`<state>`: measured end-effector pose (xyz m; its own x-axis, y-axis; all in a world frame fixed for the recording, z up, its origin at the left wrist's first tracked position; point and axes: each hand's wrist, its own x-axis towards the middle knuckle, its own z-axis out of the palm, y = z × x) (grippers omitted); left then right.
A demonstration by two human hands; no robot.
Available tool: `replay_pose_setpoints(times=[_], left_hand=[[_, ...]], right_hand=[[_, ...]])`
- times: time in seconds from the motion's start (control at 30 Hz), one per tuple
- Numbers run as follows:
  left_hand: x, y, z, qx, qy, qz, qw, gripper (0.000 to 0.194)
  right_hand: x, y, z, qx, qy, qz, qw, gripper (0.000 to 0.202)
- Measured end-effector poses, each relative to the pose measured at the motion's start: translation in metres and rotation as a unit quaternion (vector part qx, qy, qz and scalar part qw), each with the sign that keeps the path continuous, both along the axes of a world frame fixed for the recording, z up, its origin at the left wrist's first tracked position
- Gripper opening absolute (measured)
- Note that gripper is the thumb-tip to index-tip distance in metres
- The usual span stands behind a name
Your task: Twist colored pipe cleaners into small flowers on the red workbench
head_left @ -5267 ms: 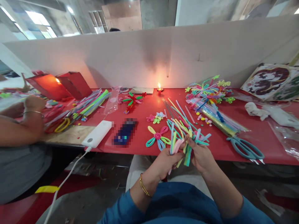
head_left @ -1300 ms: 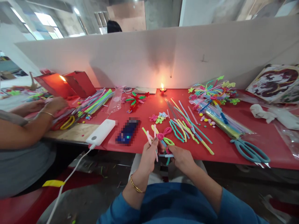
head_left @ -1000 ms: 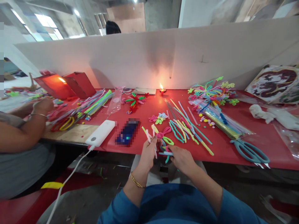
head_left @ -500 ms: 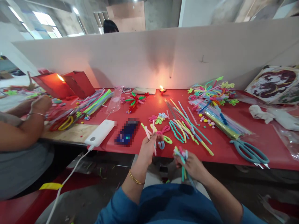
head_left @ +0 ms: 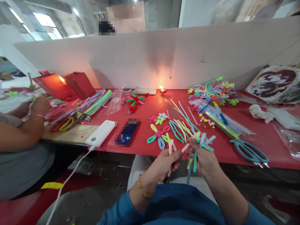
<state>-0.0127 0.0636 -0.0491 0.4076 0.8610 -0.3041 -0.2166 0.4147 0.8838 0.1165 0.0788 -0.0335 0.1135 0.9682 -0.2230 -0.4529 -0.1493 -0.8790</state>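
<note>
My left hand (head_left: 167, 162) is closed on short pale pink and light green pipe cleaners (head_left: 171, 146), which stick up above the fingers. A pink pipe cleaner (head_left: 185, 148) stretches from its fingertips across to the other hand. My right hand (head_left: 203, 157) grips a bunch of cut pipe cleaners (head_left: 195, 161) in green, yellow, pale blue and lilac, with ends poking out above and below. Just beyond my left hand lies a pipe-cleaner flower (head_left: 158, 134) with yellow, pink, teal and blue looped petals.
A lit candle (head_left: 162, 91) burns by the partition. Loose pipe cleaners (head_left: 184, 125), small flowers (head_left: 161, 118), a phone (head_left: 127, 132) and a white power bank (head_left: 100, 133) lie on the red table. Scissors (head_left: 250, 151) overhang its right edge. A co-worker's arm (head_left: 21, 131) is at left.
Both hands have come closer together, with the right moving up and a pink pipe cleaner now spanning them. My left hand has moved right and down, uncovering the flower.
</note>
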Motion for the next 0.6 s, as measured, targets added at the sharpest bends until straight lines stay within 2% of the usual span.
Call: replay_pose_setpoints(times=[0.13,0.23,0.43,0.6], left_hand=[[-0.002,0.000,0.000,-0.006,0.005,-0.012,1.000,0.036],[-0.003,0.000,0.001,-0.001,0.005,-0.036,0.999,0.034],[0.002,-0.002,0.002,0.024,0.059,-0.073,0.995,0.036],[0.004,-0.002,-0.005,0.057,0.112,-0.092,0.988,0.034]], right_hand=[[0.016,0.009,0.003,0.004,0.066,-0.054,0.996,0.037],[0.019,0.010,0.002,0.016,0.083,-0.029,0.996,0.033],[0.011,-0.001,-0.005,0.009,-0.043,0.095,0.995,0.033],[0.006,-0.005,-0.004,0.048,-0.150,0.136,0.978,0.026]])
